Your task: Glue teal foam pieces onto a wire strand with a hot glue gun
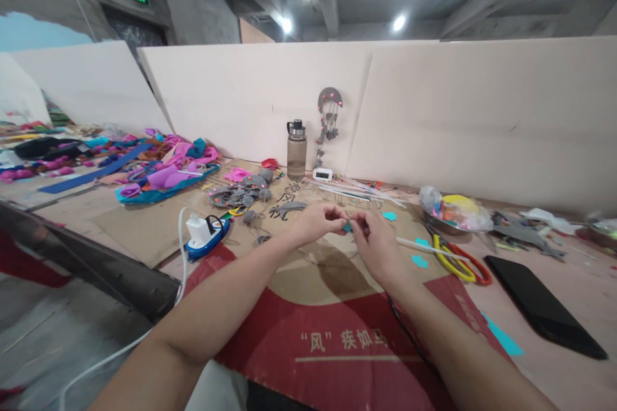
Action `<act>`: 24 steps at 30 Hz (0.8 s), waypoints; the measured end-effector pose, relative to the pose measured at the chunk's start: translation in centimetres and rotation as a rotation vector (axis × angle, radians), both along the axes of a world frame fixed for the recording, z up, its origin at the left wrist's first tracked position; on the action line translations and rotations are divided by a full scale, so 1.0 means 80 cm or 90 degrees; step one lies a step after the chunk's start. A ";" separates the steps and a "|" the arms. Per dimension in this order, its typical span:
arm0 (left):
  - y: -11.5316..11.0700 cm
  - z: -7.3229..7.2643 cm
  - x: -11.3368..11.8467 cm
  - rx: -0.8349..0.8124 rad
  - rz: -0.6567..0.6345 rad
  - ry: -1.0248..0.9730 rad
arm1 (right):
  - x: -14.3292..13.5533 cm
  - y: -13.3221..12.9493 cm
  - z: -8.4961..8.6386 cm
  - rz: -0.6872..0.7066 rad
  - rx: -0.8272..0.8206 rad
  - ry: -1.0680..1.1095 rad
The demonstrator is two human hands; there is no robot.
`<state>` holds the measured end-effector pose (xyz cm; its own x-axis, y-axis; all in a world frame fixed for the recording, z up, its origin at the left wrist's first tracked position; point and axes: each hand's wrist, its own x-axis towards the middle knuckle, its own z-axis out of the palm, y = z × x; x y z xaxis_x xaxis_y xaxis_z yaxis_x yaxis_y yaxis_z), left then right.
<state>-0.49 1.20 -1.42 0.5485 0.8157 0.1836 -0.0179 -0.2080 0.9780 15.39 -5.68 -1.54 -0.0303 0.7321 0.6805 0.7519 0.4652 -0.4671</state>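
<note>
My left hand (321, 218) and my right hand (375, 241) meet above the cardboard in the middle, their fingers pinched together. Between the fingertips shows a small teal felt piece (348, 227), mostly covered, so its outline is unclear. To the right of my right hand lie teal stars, one farther back (389, 216) and another nearer (419, 261). A thin white stick (429, 246) reaches from beside my right hand across the yellow and red scissors handles (463, 263). Grey yarn (263, 239) trails on the cardboard left of my hands.
A blue power strip (208, 241) with a white cable stands at left. Grey felt pieces (238, 192), a water bottle (296, 151) and a small clock (322, 174) sit behind. At right are a metal bowl (446, 225) and a black phone (544, 305). Red-printed cardboard (270, 327) covers the front.
</note>
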 end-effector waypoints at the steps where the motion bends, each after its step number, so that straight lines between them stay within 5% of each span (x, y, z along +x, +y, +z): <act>1: 0.000 0.000 0.000 0.040 0.019 0.014 | 0.000 0.000 -0.001 -0.005 -0.002 0.003; 7: -0.001 0.006 -0.005 0.285 0.167 0.084 | -0.001 0.004 -0.009 0.001 -0.008 -0.015; 17: 0.032 0.005 -0.021 0.097 0.275 -0.171 | -0.013 -0.009 -0.004 0.129 -0.036 -0.044; 24: 0.064 0.019 -0.060 0.021 0.365 -0.433 | -0.020 -0.014 -0.001 0.199 -0.097 -0.050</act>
<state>-5.30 6.34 0.09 -0.1785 0.9200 0.3489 -0.4765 -0.3910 0.7874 13.80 -6.81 -1.59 -0.3166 0.7719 0.5512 0.6213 0.6079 -0.4944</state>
